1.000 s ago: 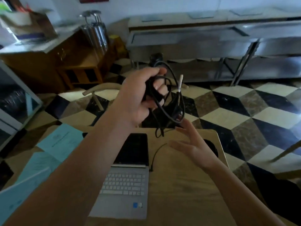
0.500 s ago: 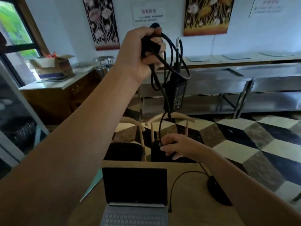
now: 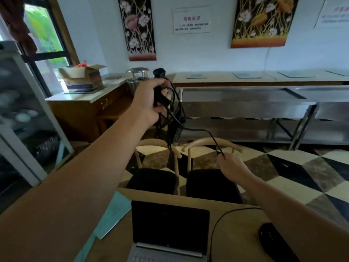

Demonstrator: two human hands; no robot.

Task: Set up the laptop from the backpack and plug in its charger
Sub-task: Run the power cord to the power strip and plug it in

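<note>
An open silver laptop [image 3: 170,229] with a dark screen stands on the wooden table [image 3: 236,233] at the bottom of the view. My left hand [image 3: 149,103] is raised above and beyond it, closed around a bundle of black charger cable [image 3: 171,103], with the black power brick [image 3: 176,127] dangling below. One strand runs down and right from the bundle to my right hand [image 3: 231,167], which pinches it over the chairs. A thin black wire [image 3: 222,218] curves across the table beside the laptop. No backpack is in sight.
A black mouse [image 3: 272,239] lies on the table's right; light blue papers [image 3: 111,216] on its left. Two wooden chairs [image 3: 209,180] with black seats stand behind the table. Beyond are a steel counter [image 3: 245,103], a wooden cabinet [image 3: 88,112] with a cardboard box [image 3: 83,76], a glass case [image 3: 22,118] at left.
My view tilted further up toward the wall. My left hand lowered with the cable bundle. My right hand rose from the chair back and now pulls one strand out to the right.
</note>
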